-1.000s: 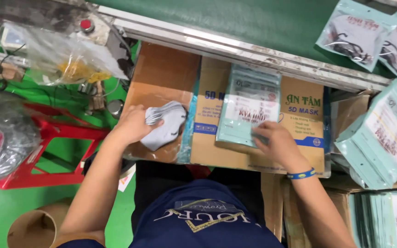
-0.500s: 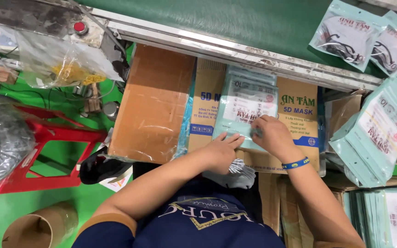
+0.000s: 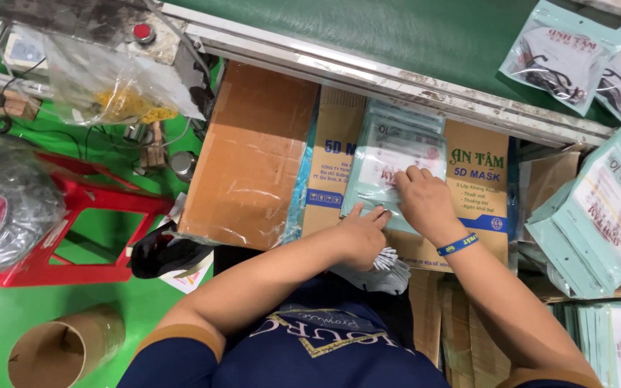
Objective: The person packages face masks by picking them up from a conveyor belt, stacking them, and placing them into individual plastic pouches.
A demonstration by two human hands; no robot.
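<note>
**Both hands now at the pouch stack; masks carried across from the plain carton**

Landmark: the printed mask carton, flat under the green conveyor belt.

Change noted against the two earlier frames: a second ago the left hand rested on a bundle of white masks on the plain brown carton, left of the landmark. Half a second ago it was crossing over. Now the brown carton top is bare and the left hand sits at the near-left corner of the landmark, its fingers closed around the bundle of white face masks, whose ear loops and folded edges stick out below the fist, over the near edge of the landmark (grip looks firm, though the palm side is hidden).

The right hand, with a blue wristband, has kept its place throughout: it lies on the teal mask pouch topping a small stack on the landmark's left half. Its fingers are bent at the pouch's near edge, pressing or pinching it; I cannot tell whether the mouth is lifted open.

Reading: masks and pouch are brought together, touching or nearly so at the pouch's near edge, but the masks are outside the pouch.

Surroundings: filled pouches lie on the belt beyond the landmark's far right; a fan of empty pouches leans just right of it.
</note>
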